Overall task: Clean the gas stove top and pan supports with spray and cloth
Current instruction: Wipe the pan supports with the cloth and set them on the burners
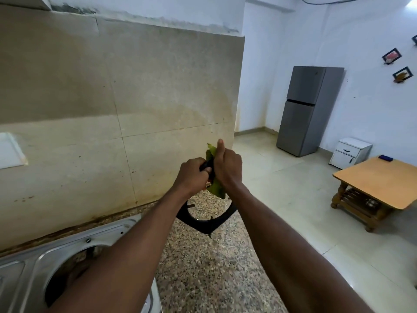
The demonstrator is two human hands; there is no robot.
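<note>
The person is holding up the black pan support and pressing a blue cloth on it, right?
Not quite. The cloth is green, not blue. The head view shows the right hand pressing it on the black pan support, which the left hand holds up.

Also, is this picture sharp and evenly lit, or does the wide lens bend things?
Head view: light is soft and even, without harsh glare. Head view: the wide lens makes the fridge lean and the backsplash lines tilt. Head view: left hand, right hand, green cloth and pan support look fairly sharp.
</note>
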